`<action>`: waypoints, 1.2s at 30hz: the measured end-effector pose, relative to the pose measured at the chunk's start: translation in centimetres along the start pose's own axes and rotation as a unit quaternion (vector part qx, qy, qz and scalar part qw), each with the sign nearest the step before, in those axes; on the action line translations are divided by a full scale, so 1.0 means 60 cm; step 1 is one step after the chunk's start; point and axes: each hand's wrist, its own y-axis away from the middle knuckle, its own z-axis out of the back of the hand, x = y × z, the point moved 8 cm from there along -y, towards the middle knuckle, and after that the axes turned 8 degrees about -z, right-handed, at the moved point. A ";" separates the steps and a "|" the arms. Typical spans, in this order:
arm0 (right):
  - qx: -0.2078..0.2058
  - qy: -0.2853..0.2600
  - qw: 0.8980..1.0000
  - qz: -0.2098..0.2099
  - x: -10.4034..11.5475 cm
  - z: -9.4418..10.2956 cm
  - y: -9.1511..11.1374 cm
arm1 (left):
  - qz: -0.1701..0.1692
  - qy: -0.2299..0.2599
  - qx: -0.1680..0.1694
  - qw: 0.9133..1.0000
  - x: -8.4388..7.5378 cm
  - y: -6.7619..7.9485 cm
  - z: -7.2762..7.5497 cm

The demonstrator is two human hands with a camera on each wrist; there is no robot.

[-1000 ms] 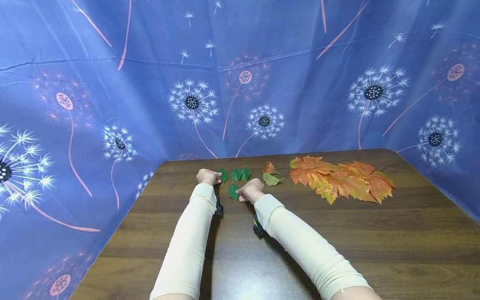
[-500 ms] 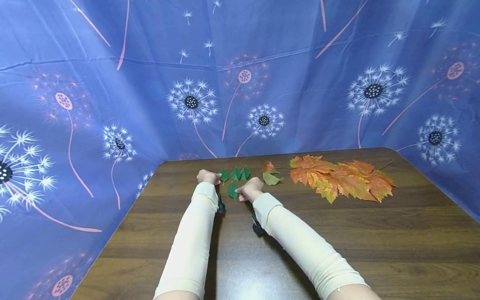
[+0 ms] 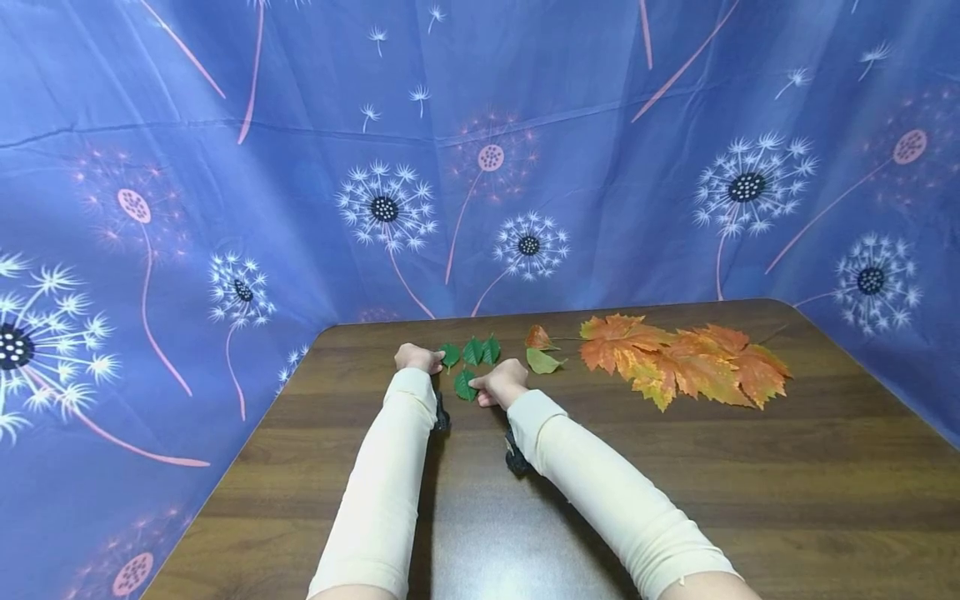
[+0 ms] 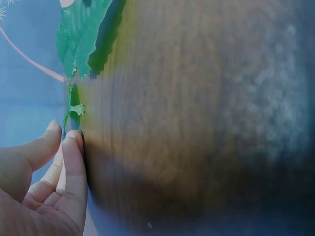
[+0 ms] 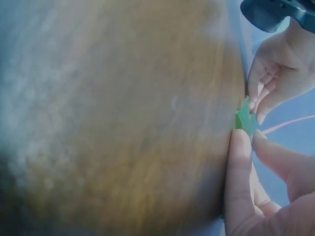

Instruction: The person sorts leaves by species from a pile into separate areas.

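Note:
My left hand (image 3: 420,358) rests low over the wooden table at its far left, with thumb and forefinger at the left edge of a small green leaf (image 3: 450,356). In the left wrist view the edge of that leaf (image 4: 67,120) lies between the fingertips. Just to the right and nearer, my right hand (image 3: 502,383) holds the right edge of another green leaf (image 3: 465,385) by its fingertips. The right wrist view shows a green leaf (image 5: 243,118) between the two hands; how firmly the fingers grip is hard to tell.
Two green leaves (image 3: 481,351) lie side by side just behind the held ones. To their right are a yellow-green leaf (image 3: 543,361) and a small orange-brown leaf (image 3: 538,337). Several large orange maple leaves (image 3: 682,354) spread across the back right. A blue curtain (image 3: 600,208) hangs behind the table (image 3: 675,483).
The leaf at my left hand has shifted slightly to the right and shows more fully. My right hand and its leaf have hardly moved.

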 end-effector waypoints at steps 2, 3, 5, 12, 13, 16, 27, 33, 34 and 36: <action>0.001 0.000 1.000 -0.001 -0.002 0.000 0.002 | 0.005 0.001 -0.001 1.000 0.006 -0.008 -0.006; 0.001 -0.001 1.000 -0.002 -0.002 0.000 0.002 | 0.005 0.002 0.003 1.000 0.006 -0.009 -0.007; 0.001 -0.003 1.000 -0.001 -0.001 0.000 0.003 | 0.002 0.006 0.008 1.000 0.005 -0.011 -0.007; 0.012 -0.033 0.999 -0.013 -0.002 0.007 0.004 | 0.007 0.015 0.029 0.999 0.001 -0.009 -0.010; 0.013 -0.034 0.999 -0.016 -0.002 0.008 0.004 | 0.010 0.016 0.031 0.999 0.001 -0.009 -0.011; 0.017 -0.038 0.999 -0.018 0.000 0.012 0.005 | 0.010 0.014 0.034 0.999 -0.001 -0.008 -0.010; 0.023 -0.057 0.998 -0.014 0.012 0.020 0.006 | -0.022 -0.028 0.044 0.998 -0.018 0.004 -0.008; 0.035 -0.023 0.999 -0.001 0.022 0.021 0.012 | -0.068 -0.097 0.055 0.991 -0.032 0.012 0.002; 0.042 -0.014 0.999 0.004 0.025 0.021 0.014 | -0.080 -0.114 0.057 0.989 -0.036 0.014 0.004; 0.052 0.012 0.998 0.017 0.031 0.024 0.018 | -0.105 -0.146 0.061 0.982 -0.046 0.020 0.008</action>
